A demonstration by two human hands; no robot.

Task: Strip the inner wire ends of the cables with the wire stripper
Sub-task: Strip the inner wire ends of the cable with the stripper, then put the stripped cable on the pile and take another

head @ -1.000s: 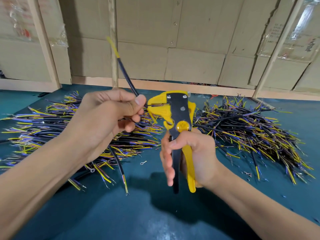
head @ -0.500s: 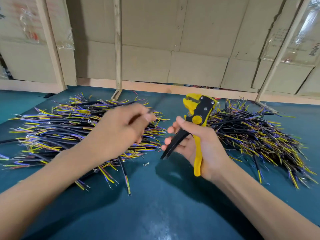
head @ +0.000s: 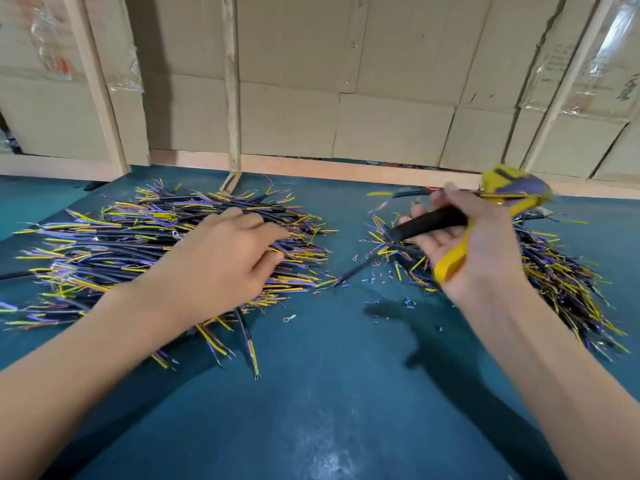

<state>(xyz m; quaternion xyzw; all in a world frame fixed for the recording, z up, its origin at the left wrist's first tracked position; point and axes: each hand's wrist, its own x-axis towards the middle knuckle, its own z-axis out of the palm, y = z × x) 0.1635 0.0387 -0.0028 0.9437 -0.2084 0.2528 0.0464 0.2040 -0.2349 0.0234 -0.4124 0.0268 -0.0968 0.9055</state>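
Two heaps of short black cables with yellow, purple and orange inner wires lie on the teal table. My left hand [head: 225,258] rests on the left heap [head: 104,244], fingers stretched over the cable ends; no single cable shows in its grip. My right hand [head: 474,244] grips the yellow and black wire stripper [head: 433,221] by its handles above the right heap [head: 561,278]. The stripper's head is blurred and points right. A black cable with a yellow end [head: 408,193] shows just left of that head; whether the two touch is unclear.
Small cut bits of insulation [head: 381,275] and a metal ring terminal [head: 289,318] lie on the teal table [head: 329,393] between the heaps. A wooden rail [head: 346,169] and cardboard panels close off the back.
My left hand has dropped from the raised cable down onto the left heap. My right hand has swung the stripper away to the right and tipped it sideways over the right heap.
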